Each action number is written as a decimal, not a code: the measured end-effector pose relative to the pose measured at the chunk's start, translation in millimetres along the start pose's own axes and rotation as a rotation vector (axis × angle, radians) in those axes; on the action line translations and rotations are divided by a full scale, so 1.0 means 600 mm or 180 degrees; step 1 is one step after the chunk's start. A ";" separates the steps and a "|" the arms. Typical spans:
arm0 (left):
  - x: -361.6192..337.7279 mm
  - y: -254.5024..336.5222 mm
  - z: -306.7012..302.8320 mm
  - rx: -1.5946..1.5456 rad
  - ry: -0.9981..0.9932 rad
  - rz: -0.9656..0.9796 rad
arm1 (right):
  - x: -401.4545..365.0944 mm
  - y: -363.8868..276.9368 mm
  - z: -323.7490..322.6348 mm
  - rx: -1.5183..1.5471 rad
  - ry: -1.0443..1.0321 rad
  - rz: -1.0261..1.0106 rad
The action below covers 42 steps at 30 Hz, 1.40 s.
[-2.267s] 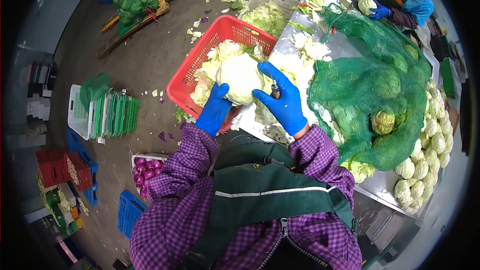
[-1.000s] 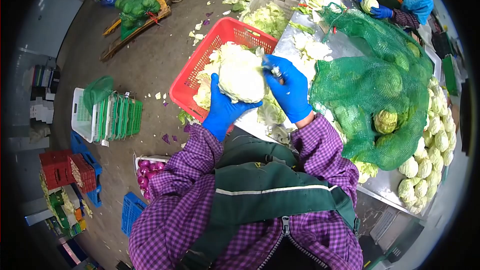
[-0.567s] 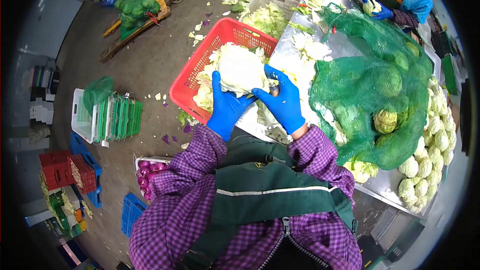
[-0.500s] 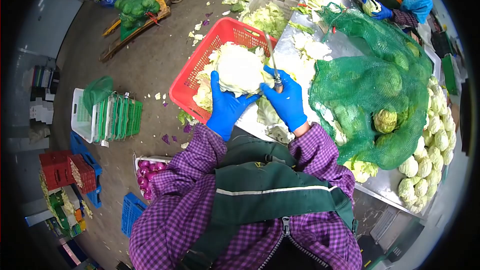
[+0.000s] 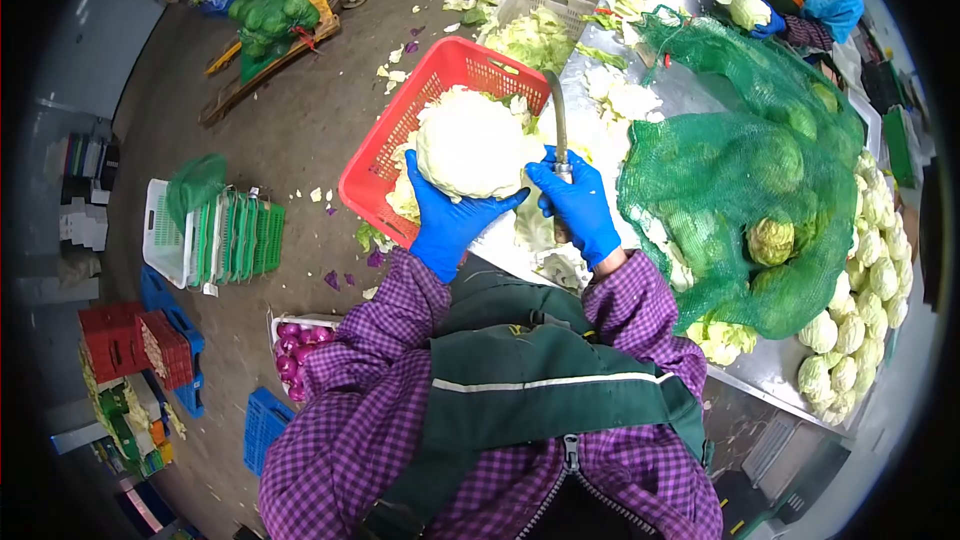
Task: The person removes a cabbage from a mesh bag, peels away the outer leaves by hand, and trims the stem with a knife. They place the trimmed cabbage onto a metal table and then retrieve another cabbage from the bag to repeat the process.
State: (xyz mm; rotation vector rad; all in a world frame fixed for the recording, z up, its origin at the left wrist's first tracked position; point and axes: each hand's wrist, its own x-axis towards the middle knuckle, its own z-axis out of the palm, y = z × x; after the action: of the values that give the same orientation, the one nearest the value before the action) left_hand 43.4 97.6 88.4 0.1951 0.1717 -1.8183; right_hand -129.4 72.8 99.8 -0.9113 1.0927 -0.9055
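Note:
My left hand (image 5: 442,228), in a blue glove, holds a pale round cabbage (image 5: 468,145) from below, its thumb spread along the near side. The cabbage is over a red crate (image 5: 395,120) that has loose leaves in it. My right hand (image 5: 582,212), gloved too, is wrapped round the handle of a curved knife (image 5: 560,120). Its blade points up and bends left at the tip, apart from the cabbage. Trimmed leaves (image 5: 625,95) lie on the metal table to the right of the knife.
Green net bags (image 5: 730,160) of cabbages cover much of the table, with trimmed cabbages (image 5: 850,340) piled at its right edge. Across the table a co-worker's gloved hands hold another cabbage (image 5: 747,10). A leaf-filled crate (image 5: 540,5) stands beyond the red one; red onions (image 5: 295,350) sit lower left.
The cabbage has turned in my left hand and shows a smoother, rounder side. The knife has swung rightward and upright, away from it. The co-worker's cabbage has shifted slightly.

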 end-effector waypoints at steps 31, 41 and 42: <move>0.018 -0.156 -0.019 0.3705 -0.0647 0.0983 | -0.141 0.049 -0.132 0.1713 0.0511 0.0238; -0.055 -0.529 0.126 0.6247 -0.3346 0.1286 | -0.421 0.137 -0.451 0.3199 0.0338 -0.0344; -0.054 -0.567 0.142 0.6479 -0.3898 0.1167 | -0.447 0.141 -0.476 0.3185 0.0495 -0.0437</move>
State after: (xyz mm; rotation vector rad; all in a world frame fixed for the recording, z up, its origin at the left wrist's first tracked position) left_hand -281.1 195.3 183.6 0.3897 -2.3763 -0.7863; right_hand -449.7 307.9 48.5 -0.0788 0.5612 -1.4533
